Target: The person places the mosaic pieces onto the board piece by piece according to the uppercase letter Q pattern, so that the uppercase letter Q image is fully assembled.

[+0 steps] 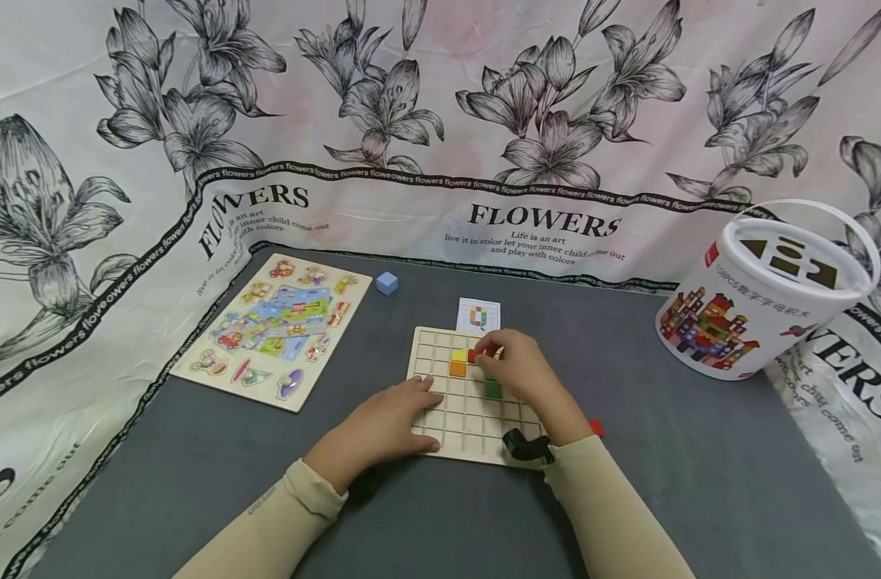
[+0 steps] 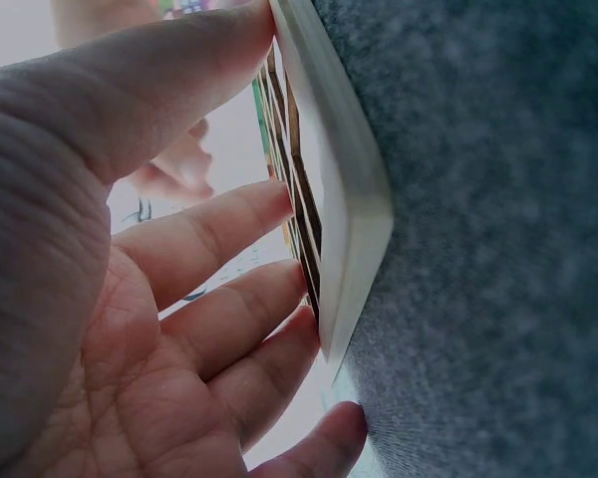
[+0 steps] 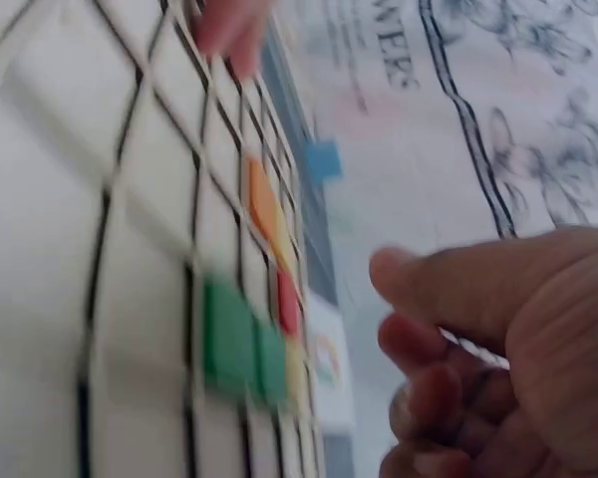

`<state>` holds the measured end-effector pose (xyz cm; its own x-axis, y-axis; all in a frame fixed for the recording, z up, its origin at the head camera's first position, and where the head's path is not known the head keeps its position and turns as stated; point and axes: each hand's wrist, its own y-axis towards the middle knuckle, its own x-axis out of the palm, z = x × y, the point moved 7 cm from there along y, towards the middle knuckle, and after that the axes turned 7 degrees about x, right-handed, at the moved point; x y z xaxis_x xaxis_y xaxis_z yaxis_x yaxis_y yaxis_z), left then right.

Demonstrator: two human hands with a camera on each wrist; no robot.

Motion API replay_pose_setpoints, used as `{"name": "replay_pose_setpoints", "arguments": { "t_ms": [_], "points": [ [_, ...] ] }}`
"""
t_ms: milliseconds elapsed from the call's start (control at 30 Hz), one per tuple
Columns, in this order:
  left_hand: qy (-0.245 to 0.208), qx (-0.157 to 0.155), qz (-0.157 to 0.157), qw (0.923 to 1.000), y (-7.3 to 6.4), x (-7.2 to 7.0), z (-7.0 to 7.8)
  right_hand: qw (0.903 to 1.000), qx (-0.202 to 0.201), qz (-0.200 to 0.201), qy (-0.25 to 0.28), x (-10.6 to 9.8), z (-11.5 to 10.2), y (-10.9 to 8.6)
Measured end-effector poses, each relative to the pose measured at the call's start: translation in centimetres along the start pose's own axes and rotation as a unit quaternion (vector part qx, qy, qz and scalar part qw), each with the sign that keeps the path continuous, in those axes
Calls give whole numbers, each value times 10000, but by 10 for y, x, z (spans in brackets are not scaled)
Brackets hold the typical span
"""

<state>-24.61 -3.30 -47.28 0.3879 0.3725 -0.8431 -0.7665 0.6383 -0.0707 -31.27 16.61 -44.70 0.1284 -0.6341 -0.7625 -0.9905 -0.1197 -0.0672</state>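
Note:
A wooden grid board lies on the grey table. Orange, yellow, red and green blocks sit in its cells. My left hand rests at the board's left side, fingers extended over the surface and thumb at the near edge. Over the upper part hovers my right hand, its fingertips close to the red block. In the right wrist view, a gap shows between its thumb and loosely curled fingers, with nothing held. Behind the board lies a small pattern card.
A picture puzzle board with cards on it lies at left. Near it sits a blue block. At the right stands a white bucket with a handle. Beside my right wrist lies a red block. Floral cloth hangs behind.

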Motion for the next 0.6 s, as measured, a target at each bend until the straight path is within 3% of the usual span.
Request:
{"name": "replay_pose_setpoints", "arguments": {
  "t_ms": [267, 433, 600],
  "points": [
    [-24, -36, 6, 10000, -1, -1, 1, 9994, 44, -287, -212, -47, 63, -38],
    [-15, -58, 6, 10000, 0, 0, 0, 9980, 135, -526, -309, -59, 99, -65],
    [-12, -20, 36, 10000, 2, 3, 0, 9970, 41, -680, -372, -64, 115, -86]
  ]
}}
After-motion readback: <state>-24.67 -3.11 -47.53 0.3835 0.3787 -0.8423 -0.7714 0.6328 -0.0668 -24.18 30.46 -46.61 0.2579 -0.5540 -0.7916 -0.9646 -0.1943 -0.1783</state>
